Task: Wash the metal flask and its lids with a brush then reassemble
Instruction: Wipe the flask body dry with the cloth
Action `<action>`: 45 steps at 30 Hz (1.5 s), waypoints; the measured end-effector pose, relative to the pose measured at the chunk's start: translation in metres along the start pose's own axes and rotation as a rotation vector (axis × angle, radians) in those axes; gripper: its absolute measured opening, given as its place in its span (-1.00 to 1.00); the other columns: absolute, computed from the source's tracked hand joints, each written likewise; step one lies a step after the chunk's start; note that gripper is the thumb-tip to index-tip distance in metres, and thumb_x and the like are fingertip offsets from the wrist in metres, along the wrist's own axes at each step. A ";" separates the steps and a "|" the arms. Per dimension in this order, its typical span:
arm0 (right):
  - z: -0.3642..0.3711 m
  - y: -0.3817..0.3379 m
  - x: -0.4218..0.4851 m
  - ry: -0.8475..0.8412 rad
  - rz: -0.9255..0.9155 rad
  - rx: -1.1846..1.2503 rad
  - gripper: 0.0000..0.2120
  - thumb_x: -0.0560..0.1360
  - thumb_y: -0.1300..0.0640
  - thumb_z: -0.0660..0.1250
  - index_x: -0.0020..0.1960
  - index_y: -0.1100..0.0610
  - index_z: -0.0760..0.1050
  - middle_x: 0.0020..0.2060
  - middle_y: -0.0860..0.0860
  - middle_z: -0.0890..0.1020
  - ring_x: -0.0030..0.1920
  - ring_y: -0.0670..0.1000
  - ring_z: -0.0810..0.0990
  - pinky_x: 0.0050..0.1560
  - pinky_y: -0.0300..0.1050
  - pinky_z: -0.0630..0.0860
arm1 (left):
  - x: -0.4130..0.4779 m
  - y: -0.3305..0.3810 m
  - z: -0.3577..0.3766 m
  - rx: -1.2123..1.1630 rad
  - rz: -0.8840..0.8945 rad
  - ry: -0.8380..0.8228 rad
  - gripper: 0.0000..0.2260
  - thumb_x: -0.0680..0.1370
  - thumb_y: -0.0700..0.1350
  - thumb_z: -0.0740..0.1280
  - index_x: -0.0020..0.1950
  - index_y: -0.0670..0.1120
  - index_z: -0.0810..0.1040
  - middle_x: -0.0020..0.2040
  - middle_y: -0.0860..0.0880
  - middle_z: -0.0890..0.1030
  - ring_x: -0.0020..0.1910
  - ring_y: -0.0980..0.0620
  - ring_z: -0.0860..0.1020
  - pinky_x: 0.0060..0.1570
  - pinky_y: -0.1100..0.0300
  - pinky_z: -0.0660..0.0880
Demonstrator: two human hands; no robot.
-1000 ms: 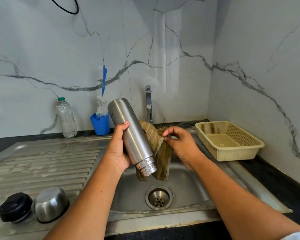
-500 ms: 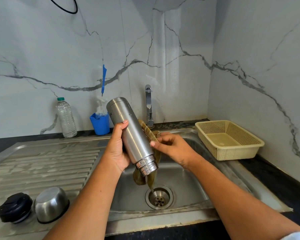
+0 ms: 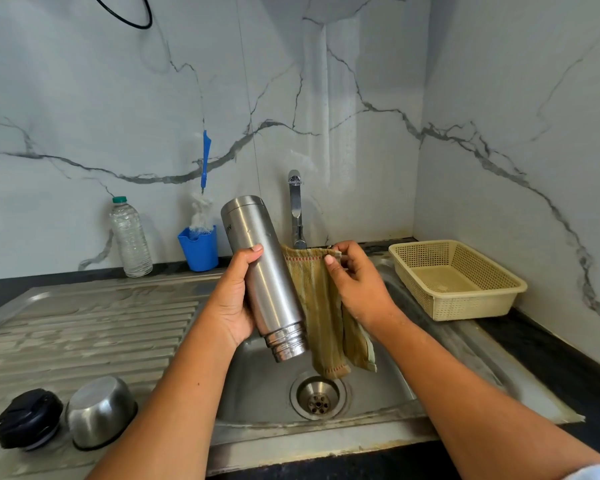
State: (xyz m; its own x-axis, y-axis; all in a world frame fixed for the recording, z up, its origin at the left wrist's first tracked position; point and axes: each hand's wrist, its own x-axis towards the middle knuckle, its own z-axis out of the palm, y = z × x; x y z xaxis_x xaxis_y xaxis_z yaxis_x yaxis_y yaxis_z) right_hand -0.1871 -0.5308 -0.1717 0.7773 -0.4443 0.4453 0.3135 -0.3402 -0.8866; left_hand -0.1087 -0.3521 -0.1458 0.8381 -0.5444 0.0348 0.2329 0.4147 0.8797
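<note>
Clutter rings the stainless steel sink: a clear ribbed plastic bottle with a green cap, a blue plastic cup holding a blue-handled bottle brush, a chrome tap, and a cream perforated plastic basket on the dark surface at right. On the ribbed steel drainboard at lower left sit a round black plastic lid and, just beside it, an upturned shiny steel cup lid. Over the basin the left hand grips the cylindrical brushed-steel flask, tilted with its threaded mouth down. The right hand pinches the top edge of an olive striped cloth hanging behind the flask. The flask hides the cloth's left part; its printed lettering is too small to read.
</note>
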 end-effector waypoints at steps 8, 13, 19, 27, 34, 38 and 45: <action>0.001 -0.001 0.001 0.046 0.086 0.246 -0.96 0.57 0.21 0.42 0.02 0.13 0.60 -0.12 -0.04 0.66 -0.10 -0.14 0.64 -0.08 -0.28 0.58 | -0.001 0.001 0.000 -0.010 0.017 -0.006 -0.59 0.38 0.04 0.44 0.19 -0.06 0.56 -0.17 -0.08 0.70 -0.17 -0.05 0.69 -0.11 -0.01 0.63; 0.001 -0.003 0.002 0.095 0.109 0.298 -0.90 0.58 0.16 0.42 -0.03 0.02 0.50 -0.08 0.13 0.64 -0.06 0.01 0.59 0.02 0.02 0.59 | -0.001 0.001 -0.002 0.007 0.024 0.000 -0.56 0.39 0.05 0.51 0.21 -0.06 0.58 -0.12 -0.09 0.71 -0.16 -0.06 0.70 -0.09 -0.02 0.65; 0.001 0.000 0.004 0.092 0.171 0.114 -0.84 0.63 0.11 0.34 -0.03 -0.11 0.42 0.02 0.12 0.67 0.05 0.07 0.66 0.03 0.02 0.63 | -0.003 0.000 0.003 0.014 0.027 -0.044 -0.62 0.39 0.05 0.43 0.16 -0.06 0.57 -0.18 -0.08 0.70 -0.22 -0.03 0.69 -0.14 0.01 0.66; 0.005 0.000 0.000 -0.045 0.312 0.385 -0.74 0.64 0.30 0.24 0.05 0.09 0.69 0.13 0.11 0.66 0.16 0.13 0.62 0.11 0.00 0.63 | -0.003 0.001 0.003 0.003 0.044 -0.063 -0.61 0.40 0.06 0.41 0.17 -0.07 0.56 -0.19 -0.09 0.70 -0.23 -0.03 0.70 -0.15 0.02 0.65; 0.002 0.005 -0.002 -0.164 0.322 0.331 -0.33 0.40 0.48 0.48 0.36 -0.06 0.47 0.27 0.12 0.54 0.18 0.20 0.64 0.08 0.24 0.66 | -0.001 0.004 0.000 -0.064 0.077 -0.035 -0.56 0.40 0.10 0.45 0.18 -0.09 0.57 -0.17 -0.11 0.70 -0.19 -0.06 0.70 -0.11 -0.01 0.64; -0.003 0.005 -0.001 -0.163 0.512 0.551 -0.46 0.42 0.44 0.49 0.34 0.31 0.39 0.12 0.27 0.67 0.12 0.21 0.70 0.20 0.15 0.63 | -0.002 0.006 -0.001 -0.118 0.112 -0.042 -0.60 0.41 0.10 0.38 0.15 -0.10 0.56 -0.21 -0.08 0.70 -0.25 -0.03 0.70 -0.24 0.05 0.67; -0.005 0.005 -0.005 -0.340 0.762 0.651 -0.76 0.50 0.43 0.41 0.15 0.44 0.56 0.03 0.29 0.70 0.00 0.14 0.74 0.04 -0.04 0.68 | 0.000 0.006 -0.002 -0.164 0.115 -0.042 -0.67 0.58 0.10 0.29 0.16 -0.13 0.55 -0.17 -0.12 0.71 -0.24 -0.06 0.71 -0.24 0.06 0.68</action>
State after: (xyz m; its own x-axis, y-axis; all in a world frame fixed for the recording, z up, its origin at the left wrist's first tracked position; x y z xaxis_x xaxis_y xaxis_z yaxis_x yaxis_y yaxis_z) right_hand -0.1918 -0.5351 -0.1779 0.9721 -0.0635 -0.2260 -0.1677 0.4858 -0.8578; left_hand -0.1069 -0.3481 -0.1411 0.8433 -0.5152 0.1531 0.2170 0.5870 0.7800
